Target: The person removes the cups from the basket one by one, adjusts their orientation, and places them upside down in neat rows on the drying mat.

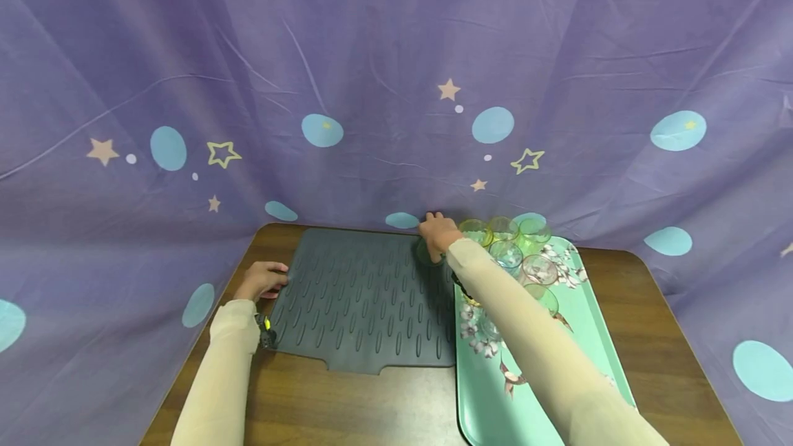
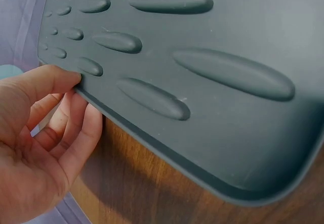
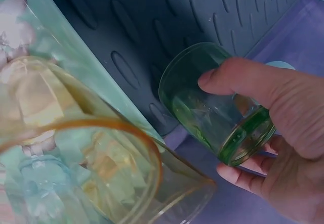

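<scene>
Mat: dark grey ridged mat lying on the wooden table, raised oval ribs across its surface and a short tab on its near edge.
Left hand: the left hand is at the mat's left edge, its thumb on the upper side and its other fingers curled below, pinching the rim between them.
Right hand: the right hand is over the mat's far right corner, thumb on one side and fingers on the other, gripping a green-tinted glass.
Held glass: the green-tinted glass is at the mat's far right corner, its wide mouth towards the mat and its thick base by the fingers; whether the mouth touches the mat I cannot tell.
Tray: mint-green tray printed with flowers, just beside the mat along its right edge.
Glasses: right of the mat, grouped on the tray, are a yellow glass, a bright green glass, a blue glass and a pink glass, among others; the right sleeve hides part of the group.
Left sleeve: cream left sleeve, reaching up from the near left of the mat.
Curtain: purple curtain with stars and blue ovals, beyond the mat's far edge.
</scene>
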Demonstrator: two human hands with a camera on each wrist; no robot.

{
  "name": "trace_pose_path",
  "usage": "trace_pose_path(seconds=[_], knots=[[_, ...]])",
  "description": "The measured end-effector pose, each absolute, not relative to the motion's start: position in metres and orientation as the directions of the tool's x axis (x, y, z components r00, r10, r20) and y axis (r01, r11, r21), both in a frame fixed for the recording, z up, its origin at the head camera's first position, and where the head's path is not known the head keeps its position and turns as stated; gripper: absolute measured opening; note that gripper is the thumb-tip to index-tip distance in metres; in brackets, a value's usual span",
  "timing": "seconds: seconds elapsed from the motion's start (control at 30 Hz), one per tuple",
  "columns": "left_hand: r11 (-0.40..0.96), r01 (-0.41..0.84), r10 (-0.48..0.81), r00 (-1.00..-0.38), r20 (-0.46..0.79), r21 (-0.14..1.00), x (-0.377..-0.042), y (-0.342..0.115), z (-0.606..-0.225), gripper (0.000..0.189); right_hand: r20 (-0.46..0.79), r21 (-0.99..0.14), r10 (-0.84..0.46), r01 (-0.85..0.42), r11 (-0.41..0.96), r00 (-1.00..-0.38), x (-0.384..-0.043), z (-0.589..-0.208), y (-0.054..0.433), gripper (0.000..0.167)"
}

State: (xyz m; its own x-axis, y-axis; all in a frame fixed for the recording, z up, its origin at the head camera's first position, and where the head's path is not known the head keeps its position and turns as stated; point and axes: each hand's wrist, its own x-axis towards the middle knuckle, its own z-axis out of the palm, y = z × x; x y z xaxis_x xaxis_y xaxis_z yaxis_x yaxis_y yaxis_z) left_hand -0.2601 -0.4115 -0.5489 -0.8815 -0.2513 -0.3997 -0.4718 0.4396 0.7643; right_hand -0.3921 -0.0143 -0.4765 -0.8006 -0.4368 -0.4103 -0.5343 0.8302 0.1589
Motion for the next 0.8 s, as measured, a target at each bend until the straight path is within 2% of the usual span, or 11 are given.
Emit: trace_pose_path(seconds=[0.53,0.8], knots=[[0.432,-0.482,-0.256,-0.876,-0.408,0.763,-0.261,-0.41,-0.55,0.04,-0.386,0.16,-0.445,-0.534,0.83,-0.808,-0.386,-0.494,-0.015,0.053],[0.45,-0.475,-0.267,-0.88,-0.394,0.756,-0.262,-0.41,-0.552,0.04,-0.373,0.151,-0.459,-0.54,0.828,-0.807,-0.387,-0.494,-0.015,0.065]])
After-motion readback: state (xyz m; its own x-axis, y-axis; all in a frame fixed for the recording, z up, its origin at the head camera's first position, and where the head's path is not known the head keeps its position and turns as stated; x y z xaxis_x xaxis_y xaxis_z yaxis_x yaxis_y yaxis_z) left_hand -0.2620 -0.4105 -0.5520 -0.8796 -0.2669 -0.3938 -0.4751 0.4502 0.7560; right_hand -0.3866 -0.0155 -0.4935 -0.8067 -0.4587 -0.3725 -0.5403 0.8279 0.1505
